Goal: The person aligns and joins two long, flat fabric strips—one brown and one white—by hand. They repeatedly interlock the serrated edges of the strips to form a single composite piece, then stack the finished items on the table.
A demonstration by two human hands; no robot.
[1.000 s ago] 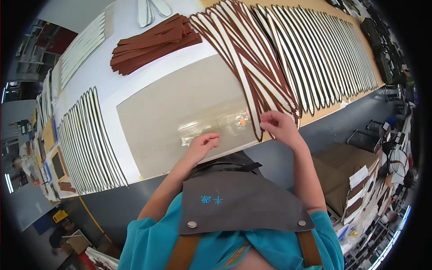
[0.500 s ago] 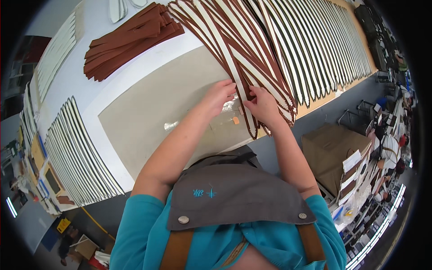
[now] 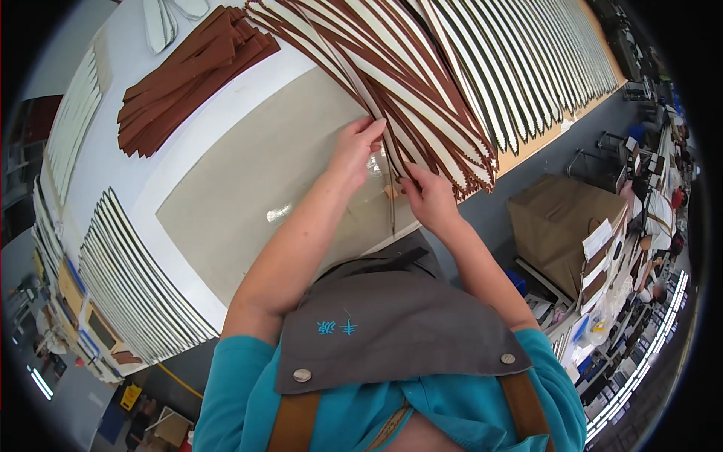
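Observation:
A long brown strip with a white face point(image 3: 389, 154) stands turned on its edge, its narrow end hanging toward me. My left hand point(image 3: 357, 154) pinches it between thumb and fingers. Lower down, my right hand point(image 3: 431, 197) has its thumb and fingers closed at the strip's side; the fingertips are partly hidden. Just right of it lies a fanned pile of brown-edged white strips point(image 3: 433, 143), with notched ends toward me. Beneath my hands is a grey-beige mat point(image 3: 248, 181) with shiny clear patches.
At the upper left lies a stack of plain brown strips point(image 3: 196, 79). Black-edged white strips point(image 3: 520, 75) line the table's right side, and more striped ones point(image 3: 139, 279) lie at left. A brown covered box point(image 3: 561, 226) stands beyond the table edge.
The strip, earlier lying flat with its white face up, is now turned on edge between my hands. My left hand moved slightly left, and my right hand closer to my body.

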